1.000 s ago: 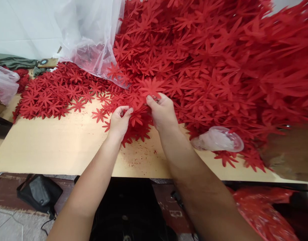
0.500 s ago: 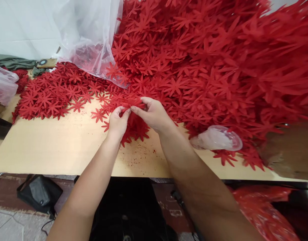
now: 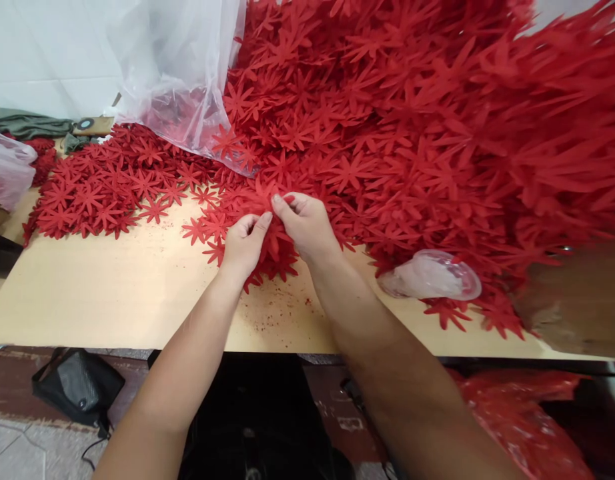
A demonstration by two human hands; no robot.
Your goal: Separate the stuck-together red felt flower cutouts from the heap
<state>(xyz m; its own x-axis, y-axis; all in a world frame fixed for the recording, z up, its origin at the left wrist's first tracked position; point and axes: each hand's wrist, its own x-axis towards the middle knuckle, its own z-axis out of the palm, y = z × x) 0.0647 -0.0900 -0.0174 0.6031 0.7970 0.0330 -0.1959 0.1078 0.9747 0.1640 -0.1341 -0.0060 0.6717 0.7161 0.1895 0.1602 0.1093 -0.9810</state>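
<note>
A red fabric-like flower (image 3: 260,192) is at the fingertips, just above the desk (image 3: 112,287) and in front of the large pile, its petals blending into the red behind. The right hand (image 3: 310,227) pinches it, thumb and forefinger nearly closed and the other fingers curled in. The left hand (image 3: 245,243) sits just beside, thumb and forefinger close together (whether they grip a petal too, I cannot tell). Under and between the hands lies a small clump of flowers (image 3: 277,260), with red crumbs (image 3: 275,313) scattered on the desk nearer the body. Behind and to the right rises the large pile (image 3: 387,120) of the same red flowers, and a lower heap (image 3: 92,190) spreads to the left. A clear plastic bag (image 3: 182,73) hangs down over the area where the two meet. Near the right forearm, a clear plastic cup (image 3: 432,275) lies on its side against the pile's edge. Further out, a dark green cloth (image 3: 27,125) lies at the back left, and below desk level are a black bag (image 3: 80,387) on the left and red plastic sheeting (image 3: 527,413) on the right
</note>
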